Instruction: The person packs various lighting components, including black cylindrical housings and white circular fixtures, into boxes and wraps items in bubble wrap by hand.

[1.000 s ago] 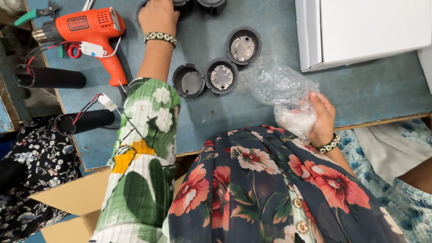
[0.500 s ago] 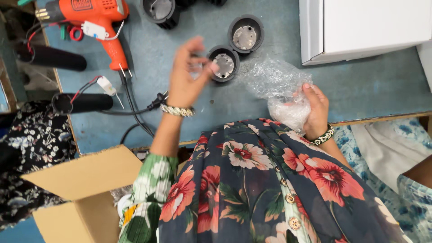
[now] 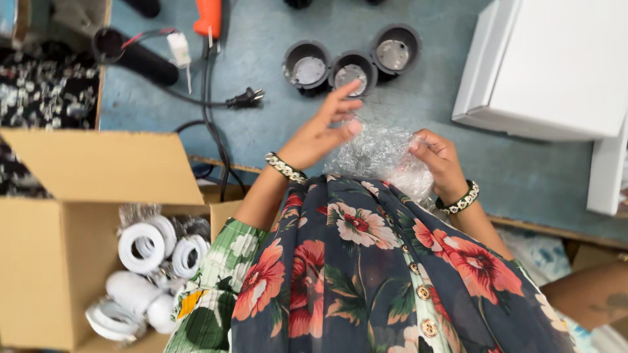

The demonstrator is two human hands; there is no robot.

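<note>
Pinching a crumpled sheet of clear bubble wrap (image 3: 383,153), the right hand (image 3: 437,160) has its grip pressed together on the upper edge. That wrap lies at the near edge of the blue bench (image 3: 275,124), against the flowered dress. Beside it, the left hand (image 3: 320,134) is spread, fingertips just touching the plastic. Three dark round cups (image 3: 350,65) sit just beyond. A cardboard box (image 3: 78,216) of white rings stands below left.
</note>
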